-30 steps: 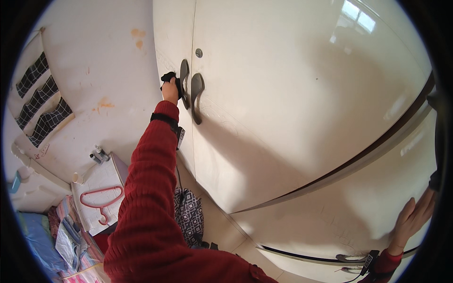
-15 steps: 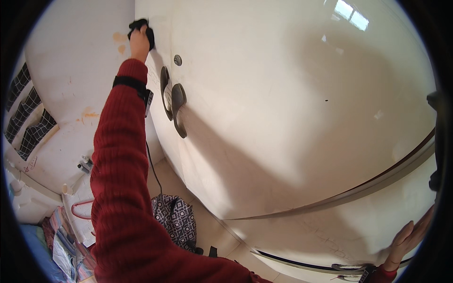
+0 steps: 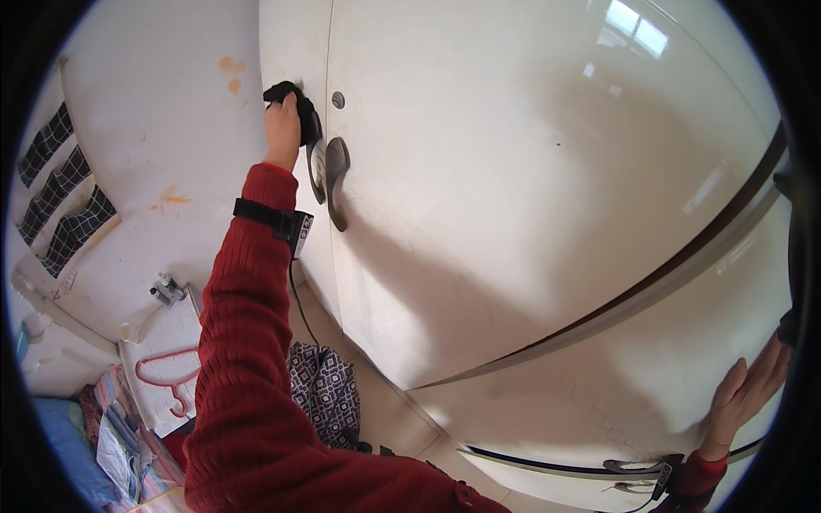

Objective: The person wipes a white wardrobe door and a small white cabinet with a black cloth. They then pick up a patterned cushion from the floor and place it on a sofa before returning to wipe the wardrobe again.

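Black, crumpled fabric, a bunched cloth [image 3: 305, 124], is filling the left hand [image 3: 280, 132], whose thumb and fingers are clasping it. It is overlapping the upper end of the left-hand dark, curved, metal-looking handle [image 3: 317, 175] on the narrow cream cabinet door [image 3: 292, 38]. Half a second ago the cloth was well above that handle; now it is sitting lower, so the sweep over the door is reaching the handle itself. The hand is hiding much of the cloth – its underside is not showing. Farther out, the right hand [image 3: 742, 392] is stretching flat beside the glossy cream lower panel [image 3: 530, 419]; whether it is touching, I cannot tell, and its fingertips are disappearing at the dark right rim.
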The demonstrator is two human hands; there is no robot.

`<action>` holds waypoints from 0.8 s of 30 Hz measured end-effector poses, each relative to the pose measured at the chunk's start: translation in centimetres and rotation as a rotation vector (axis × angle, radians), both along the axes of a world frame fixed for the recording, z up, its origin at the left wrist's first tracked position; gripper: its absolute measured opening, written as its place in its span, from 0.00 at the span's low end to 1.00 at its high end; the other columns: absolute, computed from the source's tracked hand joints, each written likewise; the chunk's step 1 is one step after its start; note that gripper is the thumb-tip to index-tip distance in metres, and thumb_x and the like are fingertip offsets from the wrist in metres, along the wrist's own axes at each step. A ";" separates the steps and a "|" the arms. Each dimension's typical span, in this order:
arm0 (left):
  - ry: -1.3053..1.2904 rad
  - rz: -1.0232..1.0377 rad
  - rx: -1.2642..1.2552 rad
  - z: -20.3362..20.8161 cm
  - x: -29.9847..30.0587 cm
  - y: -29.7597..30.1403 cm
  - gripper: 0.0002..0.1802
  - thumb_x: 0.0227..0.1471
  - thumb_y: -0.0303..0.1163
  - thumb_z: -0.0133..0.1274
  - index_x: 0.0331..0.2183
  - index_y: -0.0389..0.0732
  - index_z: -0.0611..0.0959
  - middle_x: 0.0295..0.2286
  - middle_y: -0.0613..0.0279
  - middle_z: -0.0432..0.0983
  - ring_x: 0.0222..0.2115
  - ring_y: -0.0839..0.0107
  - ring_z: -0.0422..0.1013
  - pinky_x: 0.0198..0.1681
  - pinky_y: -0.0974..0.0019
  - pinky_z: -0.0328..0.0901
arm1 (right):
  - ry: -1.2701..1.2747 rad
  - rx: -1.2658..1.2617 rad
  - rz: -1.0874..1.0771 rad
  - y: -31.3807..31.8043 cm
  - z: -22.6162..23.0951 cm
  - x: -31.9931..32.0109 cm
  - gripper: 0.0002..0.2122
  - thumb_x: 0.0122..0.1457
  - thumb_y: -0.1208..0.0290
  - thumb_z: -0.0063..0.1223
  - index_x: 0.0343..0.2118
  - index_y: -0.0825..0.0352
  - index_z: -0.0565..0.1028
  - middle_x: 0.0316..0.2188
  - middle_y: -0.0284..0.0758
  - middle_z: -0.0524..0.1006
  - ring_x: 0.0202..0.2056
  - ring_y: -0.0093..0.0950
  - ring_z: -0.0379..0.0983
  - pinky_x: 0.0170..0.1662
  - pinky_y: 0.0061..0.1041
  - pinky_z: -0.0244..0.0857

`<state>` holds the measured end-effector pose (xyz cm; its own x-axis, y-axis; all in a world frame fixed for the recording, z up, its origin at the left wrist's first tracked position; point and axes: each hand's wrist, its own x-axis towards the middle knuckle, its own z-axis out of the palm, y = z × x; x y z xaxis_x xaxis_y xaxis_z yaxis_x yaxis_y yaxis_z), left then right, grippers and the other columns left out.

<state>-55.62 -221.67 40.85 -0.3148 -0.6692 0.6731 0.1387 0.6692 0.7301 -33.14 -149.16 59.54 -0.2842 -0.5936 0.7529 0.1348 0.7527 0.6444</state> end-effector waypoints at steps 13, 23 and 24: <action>0.388 -0.218 -0.217 6.1 5.8 13.7 0.15 0.57 0.26 0.43 0.46 0.33 0.73 0.46 0.49 0.69 0.48 0.57 0.66 0.52 0.65 0.59 | -0.004 0.038 0.021 -1.3 -0.2 0.1 0.23 0.65 0.61 0.34 0.60 0.68 0.59 0.60 0.47 0.58 0.59 0.42 0.55 0.59 0.35 0.49; 0.192 -0.248 -0.208 2.9 9.7 20.0 0.29 0.53 0.23 0.47 0.56 0.30 0.61 0.55 0.40 0.57 0.53 0.48 0.60 0.55 0.62 0.58 | -0.080 -0.134 -0.130 0.6 -1.0 0.0 0.23 0.66 0.60 0.33 0.61 0.65 0.58 0.58 0.42 0.63 0.56 0.38 0.60 0.56 0.32 0.53; 0.159 -0.231 -0.276 2.2 10.0 20.8 0.30 0.52 0.23 0.48 0.57 0.32 0.61 0.56 0.40 0.55 0.53 0.46 0.60 0.55 0.61 0.58 | -0.050 -0.087 -0.112 0.5 -1.0 0.0 0.23 0.66 0.60 0.33 0.61 0.65 0.58 0.58 0.42 0.63 0.56 0.39 0.60 0.56 0.32 0.53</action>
